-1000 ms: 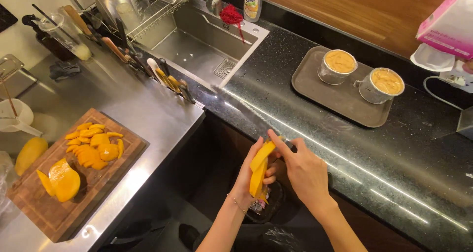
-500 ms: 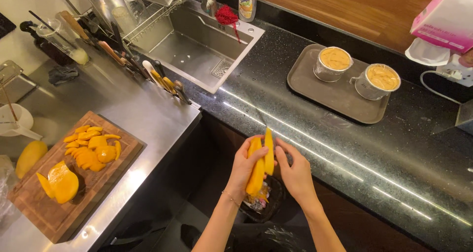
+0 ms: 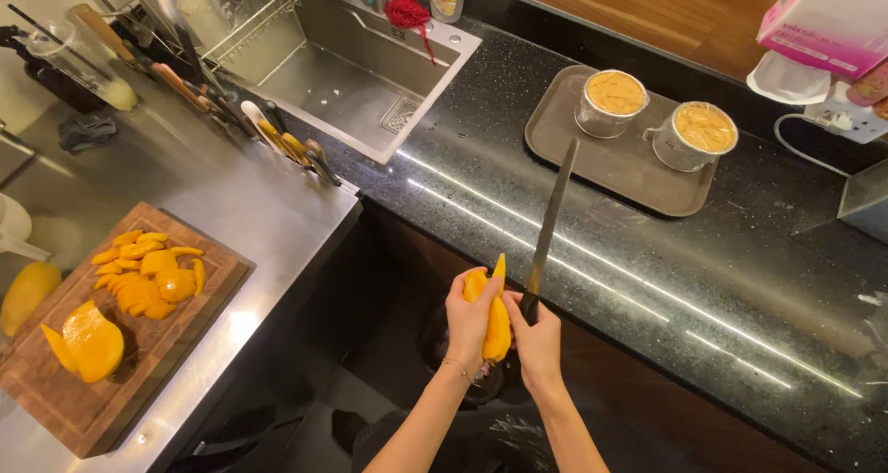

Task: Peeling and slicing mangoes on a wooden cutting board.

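Note:
My left hand [image 3: 470, 320] grips a peeled yellow mango piece [image 3: 496, 318] over a dark bin below the counter's edge. My right hand [image 3: 537, 336] holds a long knife [image 3: 549, 223] by its handle; the blade points up and away over the black stone counter [image 3: 647, 251]. Both hands touch around the mango. On the left, a wooden cutting board [image 3: 111, 344] carries sliced mango pieces [image 3: 148, 274] and a mango half [image 3: 88, 341].
A grey tray [image 3: 592, 154] with two metal tins of batter [image 3: 615, 101] sits at the back. A steel sink [image 3: 347, 75] and a utensil rack [image 3: 231, 103] lie at upper left. A whole mango [image 3: 26, 293] rests beside the board. A pink box [image 3: 823, 20] is at upper right.
The knife blade now stands out long over the counter, where earlier it was hidden between my hands. My hands have turned the mango more upright.

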